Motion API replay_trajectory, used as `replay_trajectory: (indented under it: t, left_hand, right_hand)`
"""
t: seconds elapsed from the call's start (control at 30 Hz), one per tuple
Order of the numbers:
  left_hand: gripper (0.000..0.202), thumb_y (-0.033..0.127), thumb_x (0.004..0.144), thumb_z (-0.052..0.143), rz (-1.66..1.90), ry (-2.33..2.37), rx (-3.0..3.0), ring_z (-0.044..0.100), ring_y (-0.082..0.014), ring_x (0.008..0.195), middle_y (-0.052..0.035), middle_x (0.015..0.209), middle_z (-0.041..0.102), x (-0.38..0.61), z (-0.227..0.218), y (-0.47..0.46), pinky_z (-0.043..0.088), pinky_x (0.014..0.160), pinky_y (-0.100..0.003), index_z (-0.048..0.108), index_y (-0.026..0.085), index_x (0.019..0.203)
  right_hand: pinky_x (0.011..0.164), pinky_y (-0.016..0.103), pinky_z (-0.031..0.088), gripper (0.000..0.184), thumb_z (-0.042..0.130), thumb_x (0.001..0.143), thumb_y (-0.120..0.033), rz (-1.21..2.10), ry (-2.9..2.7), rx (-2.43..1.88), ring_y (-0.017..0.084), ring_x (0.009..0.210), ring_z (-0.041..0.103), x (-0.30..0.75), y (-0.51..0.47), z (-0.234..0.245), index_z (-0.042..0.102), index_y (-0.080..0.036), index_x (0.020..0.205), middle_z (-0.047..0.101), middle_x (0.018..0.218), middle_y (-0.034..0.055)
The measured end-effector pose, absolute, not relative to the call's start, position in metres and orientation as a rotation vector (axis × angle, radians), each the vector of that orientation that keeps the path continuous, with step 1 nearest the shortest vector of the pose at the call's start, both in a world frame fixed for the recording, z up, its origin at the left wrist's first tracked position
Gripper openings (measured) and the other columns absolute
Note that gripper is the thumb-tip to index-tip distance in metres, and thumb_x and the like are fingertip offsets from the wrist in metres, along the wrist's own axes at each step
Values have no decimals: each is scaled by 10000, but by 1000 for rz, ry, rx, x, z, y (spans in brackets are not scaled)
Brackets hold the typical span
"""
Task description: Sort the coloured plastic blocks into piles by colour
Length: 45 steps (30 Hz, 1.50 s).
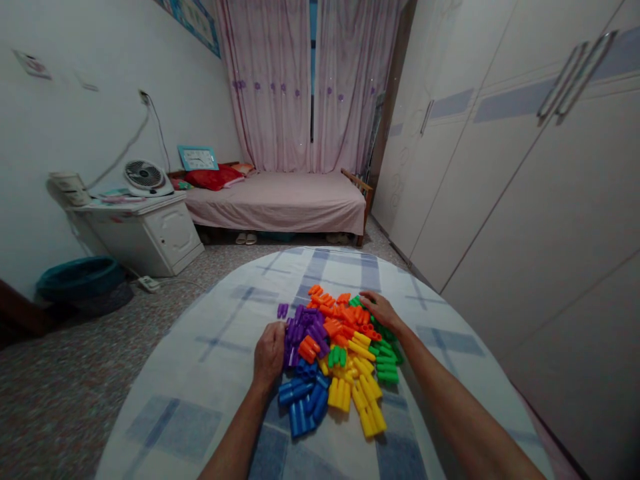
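Note:
Many plastic toy building blocks shaped like joined tubes lie in a heap sorted roughly by colour. My left hand (270,350) is curled at the heap's left edge, against the purple blocks (300,327); whatever its fingers hold is hidden. At the far right side, my right hand (381,311) bends over the pile with its fingertips on a green block (355,301). Orange blocks (345,320) fill the middle and back. Blue blocks (305,400) lie front left, yellow blocks (367,400) front right, and more green blocks (387,367) under and beside my right forearm.
The blocks rest on a round table with a checked cloth (210,400). Beyond it stands a bed (280,200). A white cabinet (150,230) with a fan (145,177) is at the left, near a teal bin (80,277). Tall wardrobes (500,200) line the right.

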<state>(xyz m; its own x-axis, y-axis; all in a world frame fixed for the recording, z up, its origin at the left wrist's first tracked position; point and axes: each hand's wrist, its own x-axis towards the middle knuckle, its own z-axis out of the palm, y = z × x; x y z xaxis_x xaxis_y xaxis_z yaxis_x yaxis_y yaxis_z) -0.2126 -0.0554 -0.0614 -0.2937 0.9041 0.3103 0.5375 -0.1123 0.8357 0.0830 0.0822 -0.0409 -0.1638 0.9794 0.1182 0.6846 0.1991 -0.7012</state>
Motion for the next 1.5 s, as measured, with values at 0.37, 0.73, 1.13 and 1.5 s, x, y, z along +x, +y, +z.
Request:
replay_trajectory:
  t: [0.37,0.73,1.13,1.5]
  left_hand:
    - [404,440,928,302,1368,1844,1612,599,-179,877,-52,910,652,-212,-60,-56,462,816,-305,626,206,868]
    - [449,438,919,268,1345,1857,1712,596,-210,994,-95,1004,655,-216,-60,-66,458,939,-374,631,178,971]
    - [582,535,867,428,1283,1880,1540,399,-270,1330,-150,1387,476,-179,-65,-92,287,1131,-461,514,148,1294]
    - [526,490,866,465,1437,1786,1504,457,-255,1280,-148,1332,517,-159,-71,-73,332,1113,-436,571,139,1243]
  right_hand:
    - [965,382,426,372,540,845,-367,740,-2177,-1241,229,1075,584,29,29,-10,644,-164,1139,647,1166,104]
    - [1027,384,375,351,464,899,-369,472,-1989,-1057,202,1164,514,22,-47,6,586,-230,1198,602,1221,64]
    - [1037,476,313,609,321,871,-522,266,-1508,-1703,293,1178,497,73,-53,-78,537,-118,1273,593,1240,162]
    - [1009,425,411,492,555,762,-509,936,-1125,-1267,234,1134,568,45,-38,-57,660,-212,1139,647,1207,69]
